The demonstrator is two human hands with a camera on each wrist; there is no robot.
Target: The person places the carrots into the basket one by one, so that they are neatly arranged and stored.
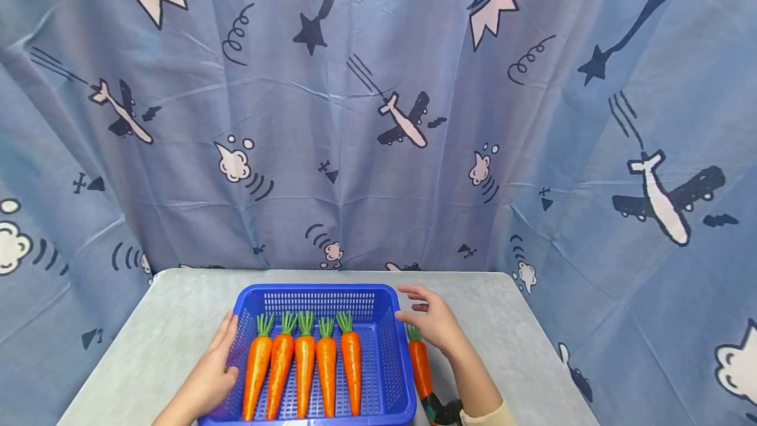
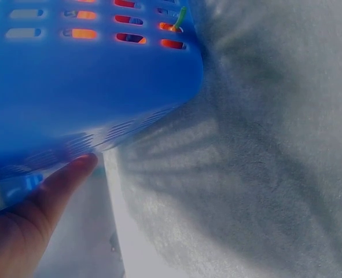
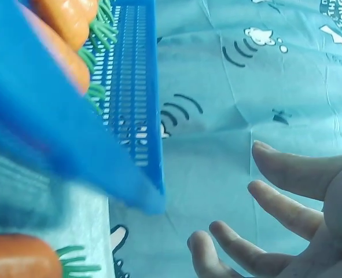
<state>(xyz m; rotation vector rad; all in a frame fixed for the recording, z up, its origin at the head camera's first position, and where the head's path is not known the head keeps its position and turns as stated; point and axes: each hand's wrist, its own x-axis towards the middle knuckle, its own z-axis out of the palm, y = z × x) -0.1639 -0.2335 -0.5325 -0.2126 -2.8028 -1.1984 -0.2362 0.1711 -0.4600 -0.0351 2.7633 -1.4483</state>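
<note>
A blue plastic basket with slotted walls holds several orange carrots with green tops, lined up side by side. My left hand lies along the basket's left wall with its fingers straight against it; in the left wrist view the thumb reaches the basket's side. Off the basket's right rim, my right hand has its fingers spread and loosely bent, holding nothing. Below that hand, a single carrot lies outside the basket, beside its right wall; its green top shows in the right wrist view.
The basket stands on a light grey table. A blue patterned curtain hangs behind the table and along both sides. Something dark lies at the lower end of the loose carrot, partly behind the right wrist.
</note>
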